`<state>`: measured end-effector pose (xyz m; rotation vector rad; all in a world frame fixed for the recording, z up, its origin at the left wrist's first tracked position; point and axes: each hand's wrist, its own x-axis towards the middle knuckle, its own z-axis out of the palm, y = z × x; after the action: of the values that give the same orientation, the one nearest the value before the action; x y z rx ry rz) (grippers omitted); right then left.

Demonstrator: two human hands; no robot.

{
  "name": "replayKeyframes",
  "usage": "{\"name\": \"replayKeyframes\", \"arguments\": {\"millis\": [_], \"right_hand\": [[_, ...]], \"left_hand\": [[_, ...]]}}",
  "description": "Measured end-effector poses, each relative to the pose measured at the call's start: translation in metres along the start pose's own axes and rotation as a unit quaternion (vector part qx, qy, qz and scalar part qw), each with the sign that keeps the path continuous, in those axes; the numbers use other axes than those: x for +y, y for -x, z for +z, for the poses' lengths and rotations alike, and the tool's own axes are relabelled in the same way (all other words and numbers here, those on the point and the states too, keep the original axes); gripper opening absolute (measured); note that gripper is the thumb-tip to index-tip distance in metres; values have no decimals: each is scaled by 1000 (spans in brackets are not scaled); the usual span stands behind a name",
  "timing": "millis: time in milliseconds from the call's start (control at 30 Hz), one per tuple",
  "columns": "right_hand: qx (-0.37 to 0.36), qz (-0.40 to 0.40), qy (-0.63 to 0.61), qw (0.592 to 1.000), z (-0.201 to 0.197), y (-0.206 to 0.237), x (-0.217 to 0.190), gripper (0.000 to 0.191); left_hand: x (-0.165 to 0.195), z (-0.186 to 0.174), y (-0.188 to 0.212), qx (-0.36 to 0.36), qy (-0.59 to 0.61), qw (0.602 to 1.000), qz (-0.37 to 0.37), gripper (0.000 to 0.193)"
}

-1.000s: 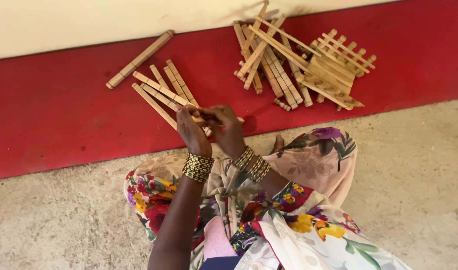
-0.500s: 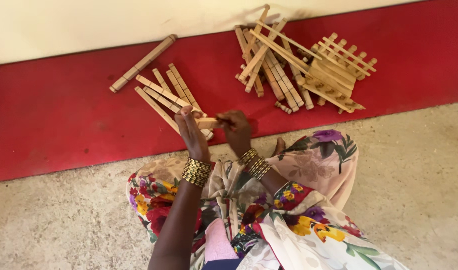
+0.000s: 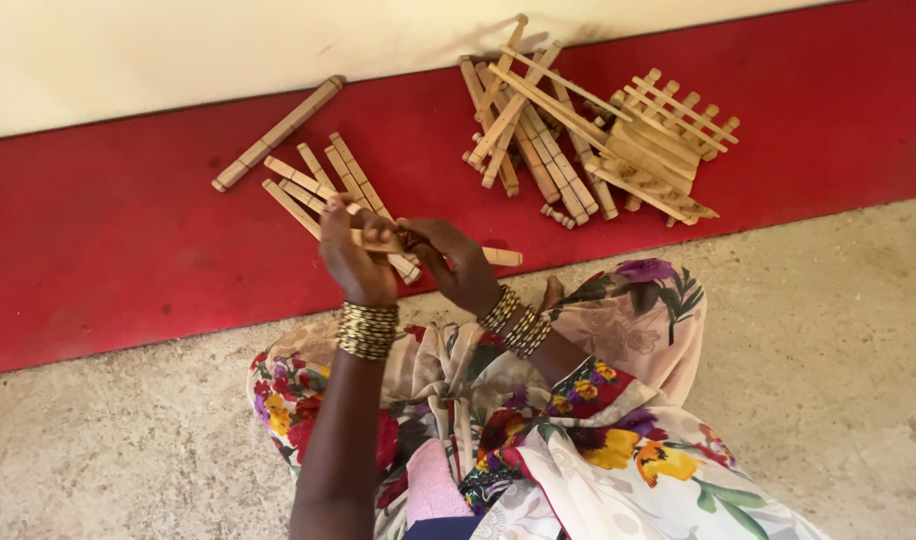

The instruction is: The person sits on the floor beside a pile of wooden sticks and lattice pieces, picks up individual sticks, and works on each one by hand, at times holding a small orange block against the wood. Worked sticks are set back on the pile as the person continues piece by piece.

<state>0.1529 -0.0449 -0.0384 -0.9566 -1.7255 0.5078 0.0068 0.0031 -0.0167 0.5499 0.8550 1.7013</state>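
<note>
My left hand (image 3: 353,255) and my right hand (image 3: 456,262) meet over a small group of notched wooden sticks (image 3: 323,185) lying on the red floor strip (image 3: 128,250). Both hands pinch the same short wooden stick (image 3: 378,241) between the fingertips, held level just above the floor. Another stick end (image 3: 502,257) pokes out to the right of my right hand. Gold bangles circle both wrists.
A larger heap of wooden sticks and a slatted wooden lattice (image 3: 668,130) lies at the upper right on the red strip. One longer stick (image 3: 278,132) lies by the cream wall. My flowered dress (image 3: 578,420) covers the grey concrete floor below.
My hands have shifted a little apart and then back together over the stick pile. The stick is now held level between both hands.
</note>
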Motion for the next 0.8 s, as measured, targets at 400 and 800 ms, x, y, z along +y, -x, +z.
{"name": "replayKeyframes", "arguments": {"millis": [400, 800], "right_hand": [[-56, 4, 36, 998, -47, 22, 16, 43], [101, 156, -193, 963, -5, 21, 5, 32]], "left_hand": [[84, -40, -70, -63, 181, 981, -22, 41], [-44, -13, 23, -171, -275, 943, -77, 39]]}}
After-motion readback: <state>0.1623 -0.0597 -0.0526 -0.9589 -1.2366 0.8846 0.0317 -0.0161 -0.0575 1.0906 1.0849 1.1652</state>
